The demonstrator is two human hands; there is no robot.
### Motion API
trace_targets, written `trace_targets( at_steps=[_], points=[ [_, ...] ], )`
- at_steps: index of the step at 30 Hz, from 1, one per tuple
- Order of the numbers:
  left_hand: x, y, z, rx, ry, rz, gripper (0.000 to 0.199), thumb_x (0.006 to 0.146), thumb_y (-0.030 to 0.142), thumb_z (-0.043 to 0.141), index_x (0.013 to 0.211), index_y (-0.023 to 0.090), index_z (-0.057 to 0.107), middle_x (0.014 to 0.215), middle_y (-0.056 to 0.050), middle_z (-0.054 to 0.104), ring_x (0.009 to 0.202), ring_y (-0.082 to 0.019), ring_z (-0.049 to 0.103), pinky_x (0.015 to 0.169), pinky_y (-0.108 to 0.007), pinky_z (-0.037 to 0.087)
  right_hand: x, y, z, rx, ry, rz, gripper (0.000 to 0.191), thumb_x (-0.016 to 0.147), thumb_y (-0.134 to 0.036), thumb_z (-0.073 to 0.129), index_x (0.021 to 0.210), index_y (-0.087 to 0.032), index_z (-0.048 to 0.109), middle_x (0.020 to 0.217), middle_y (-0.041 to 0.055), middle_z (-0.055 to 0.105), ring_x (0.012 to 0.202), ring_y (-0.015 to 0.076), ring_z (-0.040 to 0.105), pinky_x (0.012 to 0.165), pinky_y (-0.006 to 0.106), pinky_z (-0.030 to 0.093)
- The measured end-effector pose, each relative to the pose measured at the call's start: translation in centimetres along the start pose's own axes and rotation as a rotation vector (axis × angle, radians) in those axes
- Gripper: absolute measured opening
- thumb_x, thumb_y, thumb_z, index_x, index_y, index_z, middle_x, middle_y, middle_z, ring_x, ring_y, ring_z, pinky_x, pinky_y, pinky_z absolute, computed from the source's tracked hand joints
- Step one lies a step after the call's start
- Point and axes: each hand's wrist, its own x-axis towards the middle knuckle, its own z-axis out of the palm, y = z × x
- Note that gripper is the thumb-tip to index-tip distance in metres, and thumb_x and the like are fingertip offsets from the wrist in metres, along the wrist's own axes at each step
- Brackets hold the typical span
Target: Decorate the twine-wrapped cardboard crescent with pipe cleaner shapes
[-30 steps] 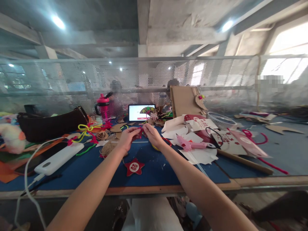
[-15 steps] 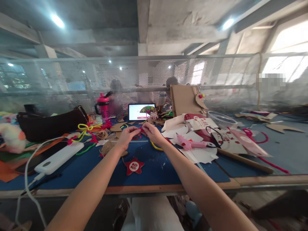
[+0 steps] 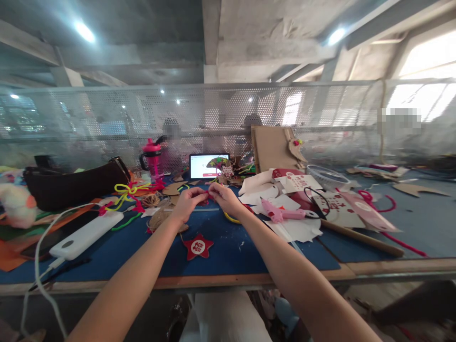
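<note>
My left hand point(image 3: 191, 201) and my right hand point(image 3: 224, 198) meet over the middle of the blue mat, thumbs and fingertips pinched together. Between and below them shows a small red pipe cleaner point(image 3: 204, 203), mostly covered by the fingers. Both hands grip it as far as I can see. Closer to me lies a red star point(image 3: 198, 246) with a white round label, a string leading up from it. A coil of brown twine point(image 3: 159, 220) sits left of my left wrist, and a yellow pipe cleaner point(image 3: 232, 218) curves under my right wrist.
A pink glue gun point(image 3: 281, 212) rests on paper scraps to the right, near a cardboard tube point(image 3: 363, 238). At left are a white power bank point(image 3: 86, 235) with its cable and a dark pouch point(image 3: 76, 183). A pink bottle point(image 3: 154, 160) and a lit tablet point(image 3: 199, 166) stand behind.
My fingertips have drawn closer together, and the right hand has tipped slightly down and left. Less of the red pipe cleaner shows between them. The things on the table have stayed put.
</note>
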Motion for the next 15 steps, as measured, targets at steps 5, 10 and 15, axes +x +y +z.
trace_targets(
  at_steps=[5,10,15],
  points=[
    [-0.2,0.4,0.4,-0.053,0.073,0.031,0.021,0.064,0.036,0.072,0.068,0.016,0.065,0.063,0.001,0.060,0.063,-0.013,0.054,0.067,-0.026,0.044,-0.1,0.3,0.7,0.256,-0.005,0.165,0.027,0.088,-0.043,0.040,0.075,-0.020,0.044,0.064,-0.0037,0.046,0.059,0.0104,0.045,0.057,0.023,0.038],
    [-0.2,0.5,0.1,-0.007,0.063,0.027,0.021,0.067,0.035,0.069,0.064,0.015,0.061,0.062,0.001,0.057,0.062,-0.012,0.053,0.065,-0.024,0.043,-0.2,0.2,0.7,0.251,-0.042,0.160,0.023,0.086,-0.040,0.044,0.076,-0.019,0.045,0.060,-0.0047,0.046,0.056,0.0096,0.045,0.055,0.022,0.038],
    [0.0,0.7,-0.9,0.142,0.013,0.037,0.023,0.069,0.037,0.067,0.076,0.015,0.064,0.070,0.000,0.060,0.067,-0.013,0.054,0.062,-0.023,0.042,-0.2,-0.2,0.3,0.107,-0.087,0.135,0.021,0.086,-0.035,0.044,0.073,-0.018,0.046,0.059,-0.0042,0.046,0.055,0.0098,0.045,0.054,0.022,0.036]
  ],
)
